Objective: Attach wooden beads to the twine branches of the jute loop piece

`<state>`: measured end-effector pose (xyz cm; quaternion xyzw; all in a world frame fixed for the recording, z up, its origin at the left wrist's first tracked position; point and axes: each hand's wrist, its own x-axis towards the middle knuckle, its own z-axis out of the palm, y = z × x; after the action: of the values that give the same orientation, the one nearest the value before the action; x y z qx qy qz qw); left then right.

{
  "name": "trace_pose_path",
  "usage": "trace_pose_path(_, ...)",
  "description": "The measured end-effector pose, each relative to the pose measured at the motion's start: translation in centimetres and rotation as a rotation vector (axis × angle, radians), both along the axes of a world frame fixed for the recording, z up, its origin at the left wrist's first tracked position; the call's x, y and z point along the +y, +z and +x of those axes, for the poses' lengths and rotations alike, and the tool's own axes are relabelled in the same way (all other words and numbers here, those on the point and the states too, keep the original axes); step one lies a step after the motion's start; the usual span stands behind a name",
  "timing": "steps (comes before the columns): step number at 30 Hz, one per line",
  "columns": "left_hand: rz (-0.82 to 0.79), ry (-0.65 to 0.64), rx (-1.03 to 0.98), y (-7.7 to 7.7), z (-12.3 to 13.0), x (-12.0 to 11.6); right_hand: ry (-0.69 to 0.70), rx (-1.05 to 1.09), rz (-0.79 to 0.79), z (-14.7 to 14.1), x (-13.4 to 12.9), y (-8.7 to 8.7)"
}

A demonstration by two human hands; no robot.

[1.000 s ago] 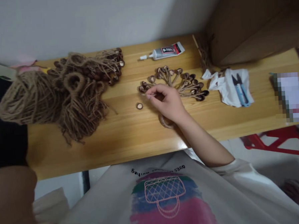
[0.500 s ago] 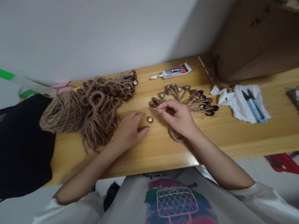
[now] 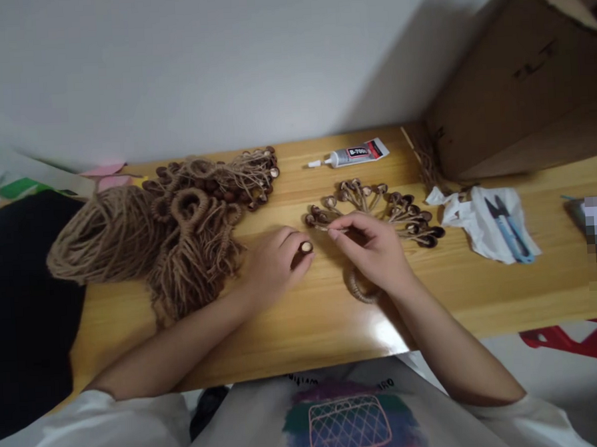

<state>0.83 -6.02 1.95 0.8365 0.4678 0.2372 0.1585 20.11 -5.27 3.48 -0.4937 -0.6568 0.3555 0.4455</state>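
My left hand (image 3: 277, 268) has its thumb and fingers closed on a small brown acorn cap (image 3: 306, 248), its pale inside facing up. My right hand (image 3: 372, 246) pinches the end of a twine strand (image 3: 330, 230) between thumb and forefinger. Around and behind the right hand, several twine strands fan out on the table, tipped with brown caps (image 3: 394, 198). A coiled twine ring (image 3: 360, 288) shows partly under the right hand and wrist.
On the wooden table (image 3: 304, 336) a twine ball (image 3: 106, 237) and tasselled twine bundles (image 3: 190, 249) lie left. A glue tube (image 3: 357, 154) is at the back. Blue thread snips (image 3: 512, 231) rest on white plastic (image 3: 481, 220) at right, before a cardboard box (image 3: 512, 105).
My left hand has moved right and closed on the acorn cap that lay loose on the table. The right hand keeps its pinch on the twine. The view has shifted slightly.
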Motion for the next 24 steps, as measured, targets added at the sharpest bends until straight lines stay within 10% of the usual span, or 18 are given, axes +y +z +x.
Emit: trace_pose_path(24, -0.125, -0.046, -0.396, -0.8, -0.8, 0.4, 0.022, -0.189, -0.009, 0.1, -0.7, 1.1)
